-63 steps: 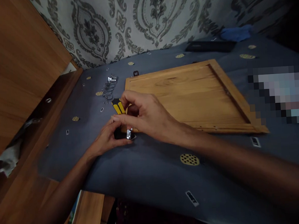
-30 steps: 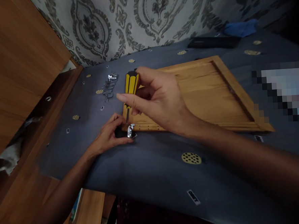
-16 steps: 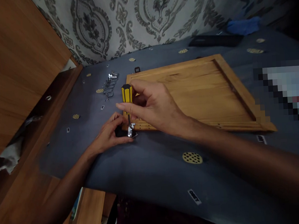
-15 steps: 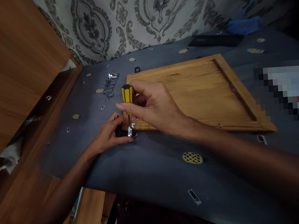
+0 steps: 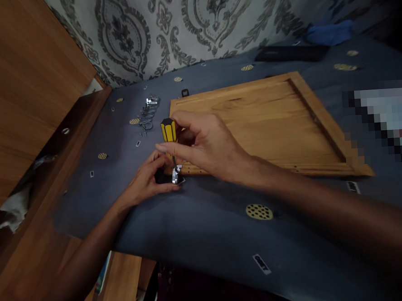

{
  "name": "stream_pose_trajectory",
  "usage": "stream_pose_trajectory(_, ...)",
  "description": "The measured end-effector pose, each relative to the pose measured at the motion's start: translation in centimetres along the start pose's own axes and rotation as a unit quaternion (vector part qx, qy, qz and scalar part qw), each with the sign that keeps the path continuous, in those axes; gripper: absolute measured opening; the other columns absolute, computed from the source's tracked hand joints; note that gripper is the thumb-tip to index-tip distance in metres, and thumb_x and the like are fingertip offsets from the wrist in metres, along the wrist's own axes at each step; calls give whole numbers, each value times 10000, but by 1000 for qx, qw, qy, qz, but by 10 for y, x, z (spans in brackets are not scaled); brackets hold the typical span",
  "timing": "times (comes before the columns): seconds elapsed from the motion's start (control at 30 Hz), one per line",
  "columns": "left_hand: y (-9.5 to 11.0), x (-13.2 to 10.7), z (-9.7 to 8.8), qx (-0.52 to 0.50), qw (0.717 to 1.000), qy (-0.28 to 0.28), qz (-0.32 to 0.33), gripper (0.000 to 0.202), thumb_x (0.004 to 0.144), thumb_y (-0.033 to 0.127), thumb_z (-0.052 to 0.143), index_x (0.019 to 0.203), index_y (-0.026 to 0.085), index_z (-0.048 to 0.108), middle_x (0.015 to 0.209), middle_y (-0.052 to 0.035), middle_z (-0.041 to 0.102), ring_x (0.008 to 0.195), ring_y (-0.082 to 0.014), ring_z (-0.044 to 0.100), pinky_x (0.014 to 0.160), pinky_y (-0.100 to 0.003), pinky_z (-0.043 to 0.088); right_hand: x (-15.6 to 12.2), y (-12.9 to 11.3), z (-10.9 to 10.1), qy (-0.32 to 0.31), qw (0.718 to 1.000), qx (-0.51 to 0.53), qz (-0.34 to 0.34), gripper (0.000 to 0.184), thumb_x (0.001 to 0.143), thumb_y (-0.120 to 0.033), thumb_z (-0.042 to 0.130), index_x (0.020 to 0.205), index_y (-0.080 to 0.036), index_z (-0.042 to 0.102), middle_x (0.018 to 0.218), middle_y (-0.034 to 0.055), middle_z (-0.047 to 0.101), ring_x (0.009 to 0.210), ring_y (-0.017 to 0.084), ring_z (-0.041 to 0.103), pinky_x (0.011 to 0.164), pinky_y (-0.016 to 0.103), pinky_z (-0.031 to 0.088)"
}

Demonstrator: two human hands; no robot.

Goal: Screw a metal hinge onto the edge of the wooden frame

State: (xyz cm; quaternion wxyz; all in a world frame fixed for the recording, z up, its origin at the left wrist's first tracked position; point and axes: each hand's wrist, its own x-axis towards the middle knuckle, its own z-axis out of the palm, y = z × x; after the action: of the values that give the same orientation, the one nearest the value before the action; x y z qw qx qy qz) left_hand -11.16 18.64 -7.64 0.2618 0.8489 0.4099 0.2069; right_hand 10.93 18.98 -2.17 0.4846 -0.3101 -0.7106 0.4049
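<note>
My right hand (image 5: pixel 209 143) is closed around a screwdriver (image 5: pixel 168 130) with a yellow and black handle, held nearly upright. Its shaft runs down to a small shiny metal latch (image 5: pixel 175 175) at the near left corner of a framed wooden panel (image 5: pixel 257 120). My left hand (image 5: pixel 148 181) is closed about that corner, thumb below the latch and fingers bent above it, steadying it. The right fingers partly cover the panel's left edge. Where the screwdriver's tip meets the latch is too small to make out.
Several small metal fittings (image 5: pixel 149 110) lie on the dark blue patterned cloth (image 5: pixel 220 240) beyond my left hand. A small dark piece (image 5: pixel 185 93) rests behind the panel. A black flat case (image 5: pixel 290 53) and a blue cloth (image 5: pixel 330 33) are at the back right.
The screwdriver's handle has tipped slightly left and lowered, its faces turned a little, with my right thumb moving along. My left hand, the latch and the panel stay almost in place.
</note>
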Motion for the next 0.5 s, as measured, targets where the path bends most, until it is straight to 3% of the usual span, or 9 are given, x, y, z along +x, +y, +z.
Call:
stream_pose_trajectory(0.2,1,0,-1,4,1000,1,-2,448,810,553,824,1052,214,657,1161,-58,611,1115,-266,570,928,-373,509,4,-2,-6,-35,999,-22,-19,245,922,-245,727,797,-223,517,742,-32,553,707,135,545,591,256,439)
stream_pose_trajectory(0.37,1,0,0,-6,1000,7,4,460,803,590,821,1001,210,654,1069,-47,602,1008,-236,573,861,-351,509,7,-9,-16,-122,992,1,-37,170,937,-134,634,796,-202,567,757,-28,593,716,122,585,630,247,462)
stream_pose_trajectory(0.5,-3,-2,2,-7,1000,14,2,477,792,583,834,1063,224,676,1109,-51,622,1025,-244,592,892,-374,514,4,-8,-10,-53,998,-13,-25,315,881,-206,742,734,-218,464,718,-44,536,668,113,519,575,247,396)
